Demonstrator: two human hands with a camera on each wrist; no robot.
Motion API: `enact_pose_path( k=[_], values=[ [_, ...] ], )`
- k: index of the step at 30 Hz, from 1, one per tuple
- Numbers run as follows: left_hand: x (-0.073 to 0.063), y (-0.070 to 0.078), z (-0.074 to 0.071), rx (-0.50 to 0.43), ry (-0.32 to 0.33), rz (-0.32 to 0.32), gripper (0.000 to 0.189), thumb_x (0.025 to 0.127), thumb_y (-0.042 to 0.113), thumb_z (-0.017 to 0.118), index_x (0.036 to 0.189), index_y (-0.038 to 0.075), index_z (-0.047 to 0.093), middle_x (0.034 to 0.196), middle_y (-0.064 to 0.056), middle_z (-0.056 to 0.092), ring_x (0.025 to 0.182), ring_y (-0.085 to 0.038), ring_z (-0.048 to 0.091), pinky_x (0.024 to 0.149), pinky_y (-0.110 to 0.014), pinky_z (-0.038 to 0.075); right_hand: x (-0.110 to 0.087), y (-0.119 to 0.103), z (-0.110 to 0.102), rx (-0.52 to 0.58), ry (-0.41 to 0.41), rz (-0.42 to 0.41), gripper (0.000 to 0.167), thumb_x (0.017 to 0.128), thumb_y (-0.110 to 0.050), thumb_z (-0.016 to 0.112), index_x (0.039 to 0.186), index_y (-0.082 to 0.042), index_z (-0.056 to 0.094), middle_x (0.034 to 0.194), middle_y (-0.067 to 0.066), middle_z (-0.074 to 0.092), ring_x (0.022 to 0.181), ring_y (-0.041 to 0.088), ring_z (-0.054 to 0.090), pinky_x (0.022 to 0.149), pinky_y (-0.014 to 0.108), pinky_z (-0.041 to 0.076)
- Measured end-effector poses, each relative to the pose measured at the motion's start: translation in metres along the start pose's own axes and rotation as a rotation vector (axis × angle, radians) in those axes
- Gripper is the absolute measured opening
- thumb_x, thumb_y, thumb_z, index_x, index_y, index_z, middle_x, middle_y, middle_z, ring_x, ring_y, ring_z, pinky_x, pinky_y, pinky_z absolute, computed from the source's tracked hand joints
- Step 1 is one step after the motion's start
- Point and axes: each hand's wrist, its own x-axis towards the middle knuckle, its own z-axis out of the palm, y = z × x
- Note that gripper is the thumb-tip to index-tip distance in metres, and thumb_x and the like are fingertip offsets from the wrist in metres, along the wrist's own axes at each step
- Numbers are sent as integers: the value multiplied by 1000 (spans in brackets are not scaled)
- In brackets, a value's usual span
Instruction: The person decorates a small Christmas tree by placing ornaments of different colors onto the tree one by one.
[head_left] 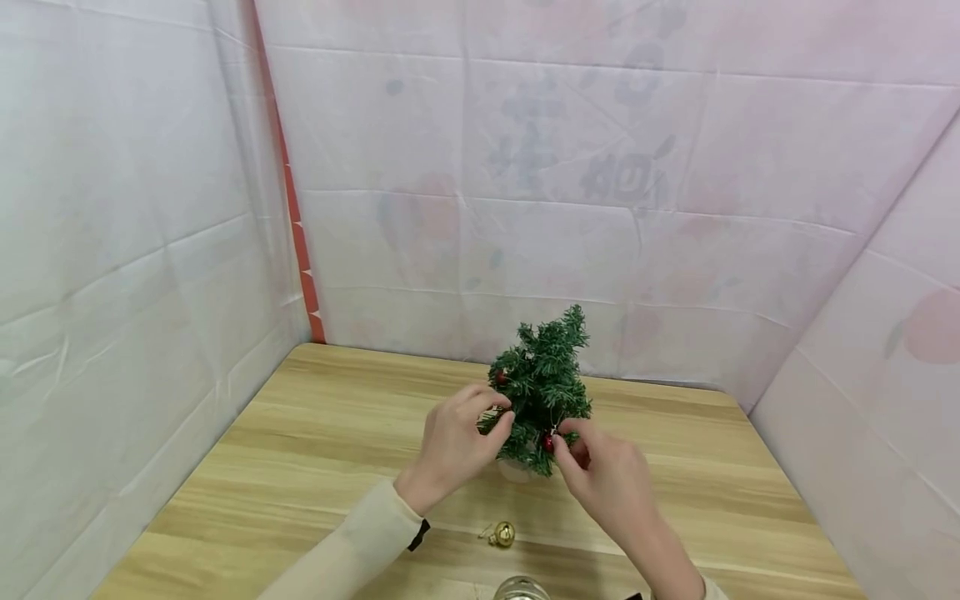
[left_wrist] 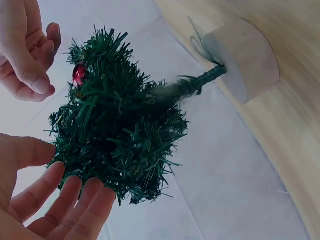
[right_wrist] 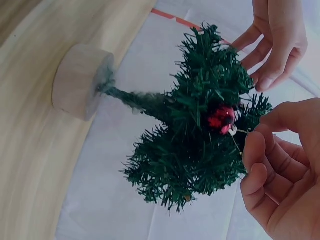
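Note:
A small green artificial Christmas tree (head_left: 551,367) stands on a pale round base (left_wrist: 250,60). My left hand (head_left: 457,437) is at its left side, thumb and index fingertips close around a branch, seeming to pinch it. At the front right, my right hand (head_left: 611,475) holds its fingertips at the thin gold string of a shiny red bauble (right_wrist: 221,119), which hangs against the branches; the fingers partly hide the string's end. Another red bauble (head_left: 502,377) sits on the upper left branches.
A gold bauble (head_left: 504,534) with its string lies on the wooden table (head_left: 360,400) in front of the tree. Closer still, a clear round container (head_left: 521,588) is cut off by the frame's bottom. Pale cloth walls (head_left: 450,250) enclose the back and sides.

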Motion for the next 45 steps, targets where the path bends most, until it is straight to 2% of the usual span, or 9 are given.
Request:
enact_pose_path(
  k=[7, 15, 20, 27, 31, 36, 40, 42, 45],
  values=[
    [-3, 1, 4, -31, -43, -51, 17, 94, 18, 80, 110, 12, 80, 108, -3, 77, 75, -15, 72, 61, -23, 54, -9, -7, 5, 48, -14, -21, 15, 86, -4, 83, 97, -13, 76, 58, -23, 50, 50, -17, 30, 45, 9, 28],
    [-5, -1, 8, -70, -45, -72, 17, 96, 13, 77, 112, 10, 79, 111, -6, 78, 78, -13, 74, 67, -26, 59, -23, -10, 17, 70, -17, -82, 13, 84, -6, 82, 93, -13, 76, 59, -21, 53, 53, -17, 32, 47, 6, 28],
    [-6, 5, 12, -49, -21, -98, 17, 96, 12, 76, 113, 8, 79, 113, -8, 78, 70, -9, 70, 66, -30, 60, -31, -2, 21, 141, -80, -121, 5, 89, -9, 79, 91, -12, 76, 64, -19, 56, 57, -15, 38, 50, 5, 33],
    [-7, 10, 16, -17, 2, -132, 16, 98, 10, 74, 113, 8, 79, 114, -8, 78, 51, 2, 49, 52, -17, 47, -38, 10, 21, 131, -153, -204, 17, 82, -8, 84, 89, -19, 75, 70, -18, 58, 62, -13, 44, 54, 4, 36],
    [-6, 10, 17, 6, 24, -149, 15, 97, 9, 74, 111, 8, 79, 111, -8, 79, 59, -1, 59, 55, -16, 49, -40, 16, 20, 154, -226, -223, 15, 83, -9, 83, 88, -19, 74, 71, -17, 61, 62, -12, 46, 53, 4, 36],
    [-4, 5, 16, 10, 26, -192, 14, 98, 10, 73, 111, 10, 80, 110, -7, 78, 61, -8, 64, 54, -17, 50, -44, 15, 26, 165, -259, -249, 14, 80, -9, 84, 86, -18, 75, 76, -16, 64, 65, -6, 51, 56, 7, 40],
    [-2, -1, 16, 15, 46, -209, 13, 98, 11, 73, 110, 10, 80, 107, -7, 79, 76, -15, 72, 58, -20, 53, -47, 15, 32, 164, -283, -272, 16, 80, -10, 85, 84, -20, 74, 78, -15, 64, 70, -4, 53, 59, 12, 45],
    [0, -5, 16, 13, 57, -208, 12, 98, 10, 73, 108, 9, 80, 105, -7, 79, 87, -18, 74, 62, -22, 56, -48, 16, 33, 172, -320, -265, 14, 82, -10, 84, 86, -20, 74, 78, -14, 66, 66, -6, 50, 57, 12, 44],
    [4, -11, 16, 11, 69, -213, 12, 98, 9, 73, 107, 8, 80, 102, -8, 79, 87, -19, 75, 63, -24, 57, -50, 16, 34, 169, -387, -241, 10, 85, -13, 83, 90, -17, 76, 79, -10, 71, 62, -4, 54, 56, 14, 46]
  ],
)
